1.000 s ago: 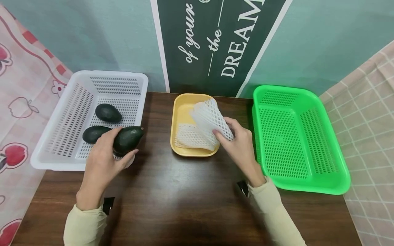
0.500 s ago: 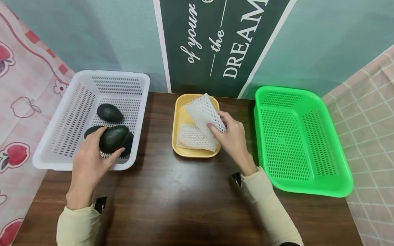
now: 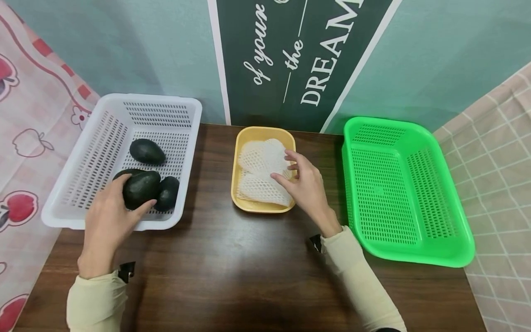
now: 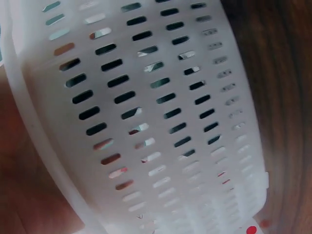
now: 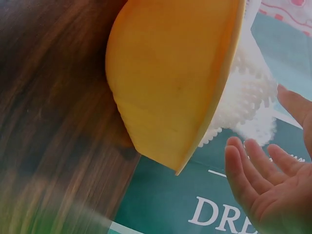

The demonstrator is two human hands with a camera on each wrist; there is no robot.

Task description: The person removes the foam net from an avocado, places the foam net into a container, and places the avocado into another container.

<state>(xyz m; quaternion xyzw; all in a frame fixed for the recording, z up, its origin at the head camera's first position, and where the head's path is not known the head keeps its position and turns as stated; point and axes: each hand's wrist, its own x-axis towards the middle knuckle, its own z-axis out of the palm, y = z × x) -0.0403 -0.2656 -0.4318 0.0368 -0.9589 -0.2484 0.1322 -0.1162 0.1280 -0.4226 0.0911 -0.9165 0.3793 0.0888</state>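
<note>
My left hand (image 3: 105,216) grips a dark green avocado (image 3: 142,189) inside the white basket (image 3: 192,138), fingers over its far side and thumb on the near right. Another avocado (image 3: 147,151) lies behind it, one (image 3: 167,193) to its right, and one partly hidden beneath its far edge. The left wrist view shows the basket's slotted wall (image 4: 146,107); the held avocado is hard to make out there. At the yellow tray (image 3: 265,208), my right hand (image 3: 307,184) is spread with loosely bent fingers, beside white foam net sleeves (image 3: 265,186). Nothing is between its fingers and thumb.
A green basket (image 3: 381,198) stands on the right of the brown wooden table (image 3: 232,267). Behind the table is a teal backdrop (image 3: 166,46) with a dark lettered panel (image 3: 278,60). Patterned cloths hang at both sides.
My left hand has moved left and lowered the avocado among the others in the white basket. My right hand has let go of the foam net sleeve, which now lies in the yellow tray.
</note>
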